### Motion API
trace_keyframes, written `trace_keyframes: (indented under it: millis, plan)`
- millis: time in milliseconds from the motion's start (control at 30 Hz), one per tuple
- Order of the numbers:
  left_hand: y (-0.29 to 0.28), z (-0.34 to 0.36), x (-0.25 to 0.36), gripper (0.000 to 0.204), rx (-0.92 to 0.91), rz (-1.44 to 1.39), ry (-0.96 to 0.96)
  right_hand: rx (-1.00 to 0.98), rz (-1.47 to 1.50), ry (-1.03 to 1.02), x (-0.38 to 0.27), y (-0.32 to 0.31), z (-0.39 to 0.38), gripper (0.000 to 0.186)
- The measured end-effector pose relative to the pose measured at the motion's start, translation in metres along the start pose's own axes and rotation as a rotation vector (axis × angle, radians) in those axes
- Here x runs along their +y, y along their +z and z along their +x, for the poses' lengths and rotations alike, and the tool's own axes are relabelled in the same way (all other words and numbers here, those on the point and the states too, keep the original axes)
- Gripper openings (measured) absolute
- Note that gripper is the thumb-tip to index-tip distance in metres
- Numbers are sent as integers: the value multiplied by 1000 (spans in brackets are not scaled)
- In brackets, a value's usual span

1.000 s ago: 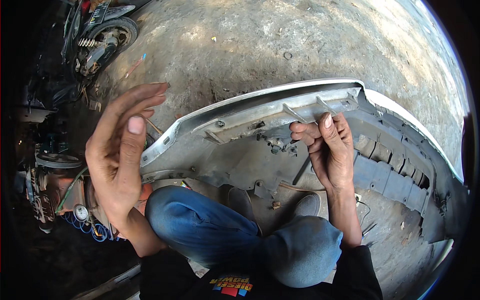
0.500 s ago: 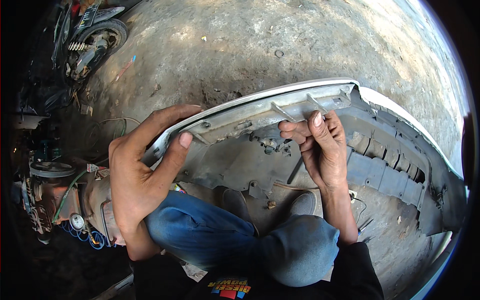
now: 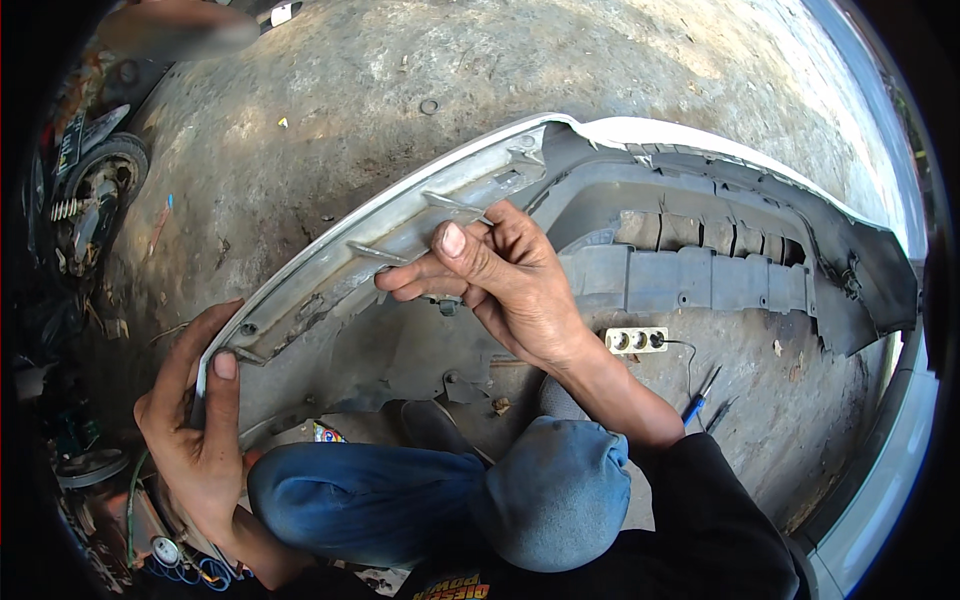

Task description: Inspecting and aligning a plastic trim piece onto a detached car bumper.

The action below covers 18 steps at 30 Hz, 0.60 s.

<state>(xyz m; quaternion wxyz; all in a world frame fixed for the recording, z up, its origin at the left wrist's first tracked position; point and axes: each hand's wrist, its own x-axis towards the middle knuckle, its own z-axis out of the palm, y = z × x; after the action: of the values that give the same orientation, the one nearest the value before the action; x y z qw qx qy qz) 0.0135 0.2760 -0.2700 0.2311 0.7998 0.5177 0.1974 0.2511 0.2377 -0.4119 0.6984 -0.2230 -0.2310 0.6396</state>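
Observation:
A car bumper (image 3: 300, 262) spans the view, white on its outer edge, with its grey ribbed inner side facing me. At its left end my left hand (image 3: 195, 440) is closed round the edge, the thumb on the inner lip and the fingers on the outside. My right hand (image 3: 525, 300) is closed at the lower edge of the ribbed inner lip, beside the ribs. Its thumb is uppermost and its other fingers are bent. Whether a small thing sits between those fingers is hidden.
A white power strip (image 3: 637, 341) with a black cord lies on the floor beyond my knee, near a blue-handled tool (image 3: 702, 396). At left stand a motorcycle (image 3: 95, 205) and a reddish machine with a gauge (image 3: 165, 550). A pale panel (image 3: 870, 500) curves along the right edge.
The view has turned, so the bumper and both hands appear further left, the bumper's left end lower. The power strip shows fully now. Both hands keep their places on the bumper.

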Motion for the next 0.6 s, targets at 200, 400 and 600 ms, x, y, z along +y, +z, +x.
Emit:
trace_keyframes:
  millis: [200, 400, 600]
  plan:
    - [-3, 1, -1, 34, -10, 57, 32, -19, 15, 7, 2, -1, -1, 29]
    - [-2, 0, -2, 33, -5, 18, 24, -32, 2, 5, 3, 0, -1, 30]
    - [-2, 0, -1, 31, -11, 14, 24, -21, -3, 16, 6, -2, 1, 28]
